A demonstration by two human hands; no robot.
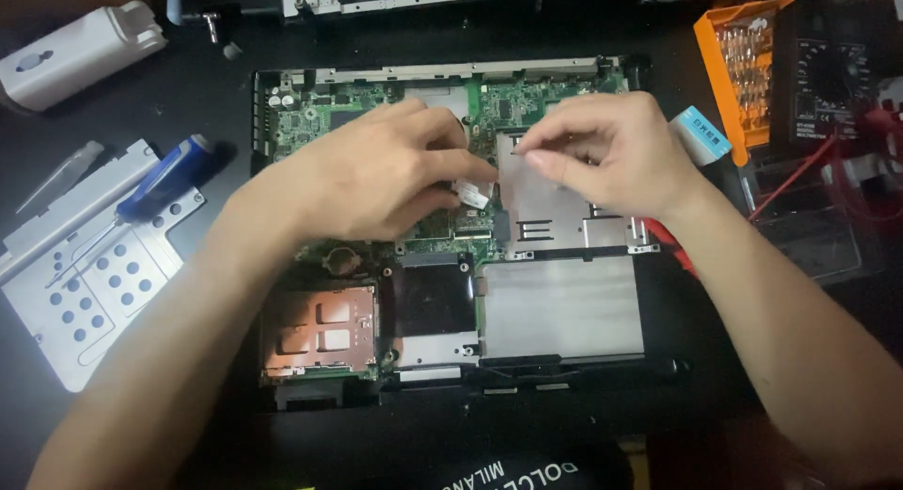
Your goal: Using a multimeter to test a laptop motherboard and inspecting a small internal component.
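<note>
Two hands over one opened laptop [451,264]: left hand [376,175] grip pinches a small white card [473,195], right hand [611,151] grip pinched shut, contents unclear

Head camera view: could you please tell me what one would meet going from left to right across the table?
White plastic bottle → blue-handled screwdriver on the perforated metal plate → left hand over the opened laptop's circuit board → right hand → orange screwdriver bit case → black multimeter.
</note>
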